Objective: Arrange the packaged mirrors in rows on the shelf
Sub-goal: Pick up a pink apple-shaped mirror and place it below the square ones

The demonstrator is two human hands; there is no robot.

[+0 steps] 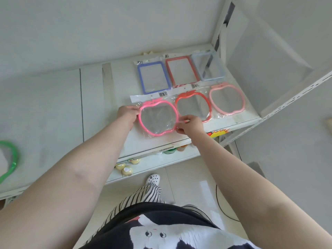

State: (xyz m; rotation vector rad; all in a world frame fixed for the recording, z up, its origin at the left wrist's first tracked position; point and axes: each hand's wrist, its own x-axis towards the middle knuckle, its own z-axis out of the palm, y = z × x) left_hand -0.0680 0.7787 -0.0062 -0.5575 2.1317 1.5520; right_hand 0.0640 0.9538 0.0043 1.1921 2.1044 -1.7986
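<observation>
A pink apple-shaped packaged mirror [158,118] lies on the white shelf [100,108], at the left end of the front row. My left hand [127,114] grips its left edge and my right hand [190,124] pinches its right edge. To its right lie a red apple mirror [193,105] and a pale pink apple mirror [226,99]. Behind them sits a back row of rectangular mirrors: blue [154,77], red [181,71] and light grey-blue [206,65].
A green-framed mirror [10,159] lies at the shelf's far left edge. A white upright post [220,31] and a perforated rail [294,97] bound the right side. The lower shelf holds small yellow items [125,169]. My white shoe [153,178] is on the tiled floor.
</observation>
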